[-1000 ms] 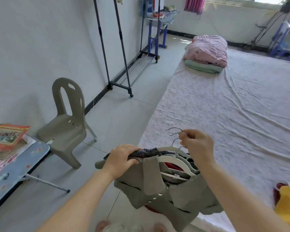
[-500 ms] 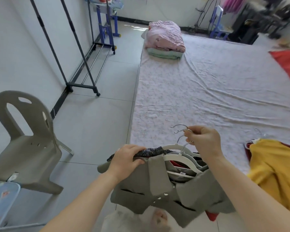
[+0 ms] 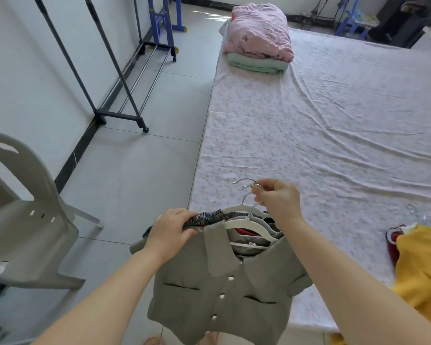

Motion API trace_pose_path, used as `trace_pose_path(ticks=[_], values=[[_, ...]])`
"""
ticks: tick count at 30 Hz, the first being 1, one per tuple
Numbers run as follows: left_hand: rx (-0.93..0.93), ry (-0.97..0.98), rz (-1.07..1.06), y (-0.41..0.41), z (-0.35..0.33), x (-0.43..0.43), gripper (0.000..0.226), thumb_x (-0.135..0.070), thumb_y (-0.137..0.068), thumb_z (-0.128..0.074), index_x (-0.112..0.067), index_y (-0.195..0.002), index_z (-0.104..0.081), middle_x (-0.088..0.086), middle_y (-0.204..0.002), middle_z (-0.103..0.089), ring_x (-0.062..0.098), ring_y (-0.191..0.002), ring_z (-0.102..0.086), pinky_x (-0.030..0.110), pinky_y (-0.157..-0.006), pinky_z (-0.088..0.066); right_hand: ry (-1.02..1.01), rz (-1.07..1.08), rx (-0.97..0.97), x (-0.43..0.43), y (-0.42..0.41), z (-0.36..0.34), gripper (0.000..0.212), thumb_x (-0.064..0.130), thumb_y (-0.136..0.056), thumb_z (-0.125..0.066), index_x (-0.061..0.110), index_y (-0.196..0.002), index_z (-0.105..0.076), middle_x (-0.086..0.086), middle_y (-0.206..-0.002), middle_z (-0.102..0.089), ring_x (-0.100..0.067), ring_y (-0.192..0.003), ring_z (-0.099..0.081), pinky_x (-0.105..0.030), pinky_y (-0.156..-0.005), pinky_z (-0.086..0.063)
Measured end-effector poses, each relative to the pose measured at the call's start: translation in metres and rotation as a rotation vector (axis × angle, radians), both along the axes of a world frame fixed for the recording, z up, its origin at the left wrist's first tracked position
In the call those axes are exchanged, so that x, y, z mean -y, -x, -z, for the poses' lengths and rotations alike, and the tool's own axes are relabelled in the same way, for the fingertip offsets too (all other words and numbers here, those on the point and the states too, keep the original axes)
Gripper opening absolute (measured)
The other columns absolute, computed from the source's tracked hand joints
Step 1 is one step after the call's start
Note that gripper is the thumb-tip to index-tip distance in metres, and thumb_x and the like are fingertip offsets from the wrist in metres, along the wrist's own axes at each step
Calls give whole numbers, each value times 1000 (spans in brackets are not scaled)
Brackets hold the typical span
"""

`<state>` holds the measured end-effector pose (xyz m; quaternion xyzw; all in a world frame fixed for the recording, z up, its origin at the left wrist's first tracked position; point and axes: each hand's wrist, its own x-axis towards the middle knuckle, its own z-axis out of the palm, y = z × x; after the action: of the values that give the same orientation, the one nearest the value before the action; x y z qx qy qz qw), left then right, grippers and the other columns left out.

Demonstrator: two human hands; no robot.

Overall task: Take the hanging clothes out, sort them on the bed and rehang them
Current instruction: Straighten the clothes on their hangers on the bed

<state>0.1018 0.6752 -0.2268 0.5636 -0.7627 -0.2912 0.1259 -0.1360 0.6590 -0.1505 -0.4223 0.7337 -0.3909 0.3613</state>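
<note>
Right hand (image 3: 279, 200) pinches the hooks (image 3: 249, 186) together, left hand (image 3: 171, 229) grips the clothes (image 3: 222, 290), bundle poised by the bed (image 3: 334, 135) for sorting.

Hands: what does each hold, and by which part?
Right hand pinches the hanger hooks together; left hand grips the bundle of clothes at one shoulder end.

Bed (image 3: 334, 135) right, folded bedding (image 3: 259, 36) at its far end; chair (image 3: 28, 210) left, rack (image 3: 120, 78) behind it.
</note>
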Motion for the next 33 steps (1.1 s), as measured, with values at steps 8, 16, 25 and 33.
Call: trace_pose_path(ticks=[8,16,25,33], values=[[133,-95,-71,36,54,65,49,-23,-89,-56,-20,-136,-43,-4,-141,-41,14,-131,-33,28,-107,-26,-152,-54,-20,84,37,94,16,16,-86,-63,9,-98,-71,4,-79,-69,-11,-72,-61,-29,-76,-49],[213,-233,-90,43,87,57,49,-22,-88,-56,-19,-135,-42,-2,-137,-43,16,-127,-38,32,-105,-31,-394,-162,-62,69,52,153,40,19,-86,-63,9,-124,-56,-6,-123,-60,-20,-115,-54,-35,-99,-41],[244,-225,-24,62,60,46,49,-24,-90,-55,-18,-137,-41,-1,-138,-43,17,-128,-37,34,-106,-29,-484,-291,-214,2,57,143,38,17,-87,-59,12,-124,-56,-4,-124,-60,-18,-113,-54,-27,-94,-38],[251,-166,145,75,20,13,48,-28,-89,-55,-24,-135,-41,-4,-134,-46,15,-126,-39,31,-102,-33,-467,-161,-230,-67,53,93,37,20,-87,-58,15,-124,-55,-1,-126,-58,-15,-116,-52,-25,-94,-38]])
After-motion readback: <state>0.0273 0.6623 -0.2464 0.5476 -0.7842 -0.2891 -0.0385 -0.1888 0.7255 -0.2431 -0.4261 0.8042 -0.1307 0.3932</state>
